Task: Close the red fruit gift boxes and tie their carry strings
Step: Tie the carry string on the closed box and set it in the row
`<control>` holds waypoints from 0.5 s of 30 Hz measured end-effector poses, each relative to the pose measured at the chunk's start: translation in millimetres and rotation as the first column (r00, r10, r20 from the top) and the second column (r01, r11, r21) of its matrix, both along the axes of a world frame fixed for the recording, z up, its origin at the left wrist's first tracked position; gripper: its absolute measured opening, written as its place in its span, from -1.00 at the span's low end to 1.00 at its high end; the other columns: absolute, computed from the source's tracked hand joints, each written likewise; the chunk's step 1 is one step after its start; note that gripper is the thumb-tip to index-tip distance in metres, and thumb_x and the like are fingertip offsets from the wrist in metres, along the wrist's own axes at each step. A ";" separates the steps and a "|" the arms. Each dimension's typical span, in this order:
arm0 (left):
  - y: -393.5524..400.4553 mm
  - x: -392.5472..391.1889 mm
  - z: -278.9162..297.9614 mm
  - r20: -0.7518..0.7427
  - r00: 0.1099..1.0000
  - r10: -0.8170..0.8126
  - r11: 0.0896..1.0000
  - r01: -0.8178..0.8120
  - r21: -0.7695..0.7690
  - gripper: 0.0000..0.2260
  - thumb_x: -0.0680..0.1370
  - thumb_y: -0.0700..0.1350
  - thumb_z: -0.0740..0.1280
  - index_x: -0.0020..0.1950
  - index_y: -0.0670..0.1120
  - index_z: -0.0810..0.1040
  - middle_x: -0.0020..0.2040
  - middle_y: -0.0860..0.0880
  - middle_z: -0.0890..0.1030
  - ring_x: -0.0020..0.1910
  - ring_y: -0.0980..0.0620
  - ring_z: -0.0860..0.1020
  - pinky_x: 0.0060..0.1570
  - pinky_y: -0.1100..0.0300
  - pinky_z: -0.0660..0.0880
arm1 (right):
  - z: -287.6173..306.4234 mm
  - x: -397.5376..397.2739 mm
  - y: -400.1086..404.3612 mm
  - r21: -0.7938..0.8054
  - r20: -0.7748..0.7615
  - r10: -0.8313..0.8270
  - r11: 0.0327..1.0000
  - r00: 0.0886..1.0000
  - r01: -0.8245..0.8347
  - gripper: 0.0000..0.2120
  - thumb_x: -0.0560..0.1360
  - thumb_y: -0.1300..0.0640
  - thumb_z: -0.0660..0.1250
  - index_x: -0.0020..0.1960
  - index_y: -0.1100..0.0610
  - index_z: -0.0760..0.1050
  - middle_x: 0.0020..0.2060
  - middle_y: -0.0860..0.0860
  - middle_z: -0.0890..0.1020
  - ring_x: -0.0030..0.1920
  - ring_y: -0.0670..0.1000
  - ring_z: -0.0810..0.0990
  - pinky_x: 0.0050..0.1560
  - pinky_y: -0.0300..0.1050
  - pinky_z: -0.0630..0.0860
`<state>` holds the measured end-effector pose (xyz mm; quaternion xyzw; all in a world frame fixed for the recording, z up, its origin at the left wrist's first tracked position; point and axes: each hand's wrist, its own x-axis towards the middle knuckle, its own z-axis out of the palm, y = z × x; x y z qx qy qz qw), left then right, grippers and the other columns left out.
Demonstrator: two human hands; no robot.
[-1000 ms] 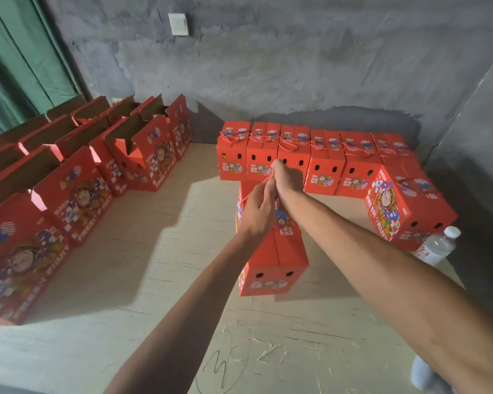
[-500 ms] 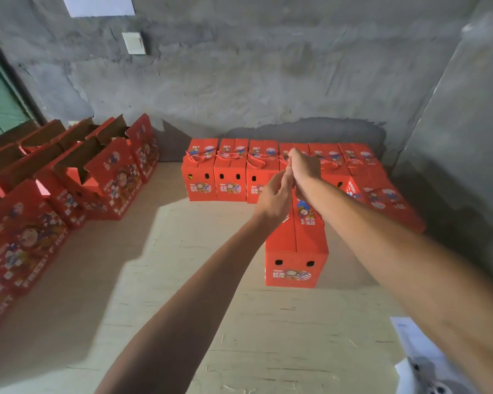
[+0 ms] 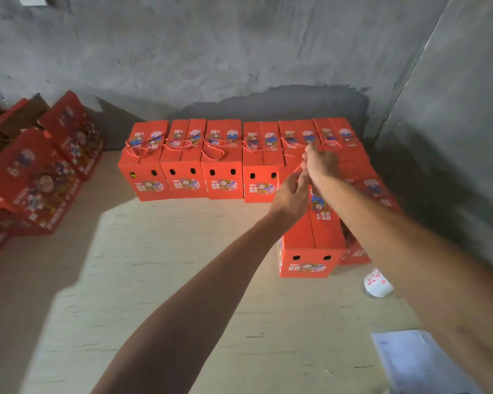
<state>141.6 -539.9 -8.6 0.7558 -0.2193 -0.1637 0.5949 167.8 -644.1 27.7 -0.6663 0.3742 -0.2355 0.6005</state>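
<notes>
A closed red fruit gift box [image 3: 310,240] stands on the wooden floor at centre right, its end face with two holes turned toward me. Above its far end my left hand [image 3: 292,194] and my right hand [image 3: 320,163] meet, both pinching the box's red-and-white carry string [image 3: 298,168]. The string's knot is hidden between my fingers. Behind them a row of several closed red boxes [image 3: 225,160] stands against the wall, with tied strings lying on their lids.
Open red boxes [image 3: 37,183] with raised flaps line the left side. More red boxes [image 3: 382,194] lie behind my right arm. A white-capped plastic bottle [image 3: 377,282] and a white sheet [image 3: 421,362] lie on the floor at right. Grey concrete walls close the back and right.
My view has swung right and closer, so the left boxes slid toward the edge. Both hands stayed together on the string above the box, the right hand now slightly farther than the left.
</notes>
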 end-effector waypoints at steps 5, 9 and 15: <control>-52.2 33.6 -22.0 -0.046 0.999 -0.018 0.999 0.020 0.029 -0.57 0.73 0.09 0.01 0.29 -0.18 0.49 0.17 -0.28 0.60 0.22 -0.31 0.53 0.02 -0.03 0.47 | -18.2 31.2 -45.2 -0.056 -0.015 0.015 0.998 1.000 -0.016 -0.63 0.65 0.12 0.24 -0.33 0.09 0.51 -0.43 -0.04 0.57 -0.49 -0.14 0.51 -0.51 -0.33 0.39; -71.5 47.9 -40.6 -0.095 0.995 -0.026 0.999 0.030 0.042 -0.56 0.73 0.12 0.02 0.38 -0.13 0.47 0.24 -0.33 0.57 0.27 -0.37 0.50 0.21 -0.23 0.49 | -39.7 41.9 -68.9 -0.088 -0.052 0.016 0.996 0.998 -0.021 -0.64 0.63 0.11 0.26 -0.33 0.11 0.53 -0.50 -0.06 0.57 -0.60 -0.15 0.48 -0.55 -0.28 0.37; -74.2 46.2 -50.9 -0.114 0.993 0.010 0.999 -0.014 -0.034 -0.69 0.72 -0.01 0.12 0.35 -0.12 0.49 0.12 -0.15 0.66 0.11 -0.16 0.62 0.13 -0.13 0.59 | -49.3 41.6 -67.6 -0.229 -0.071 0.069 0.970 0.995 -0.083 -0.66 0.64 0.05 0.28 -0.27 0.11 0.56 -0.52 -0.06 0.62 -0.54 -0.14 0.57 -0.51 -0.29 0.47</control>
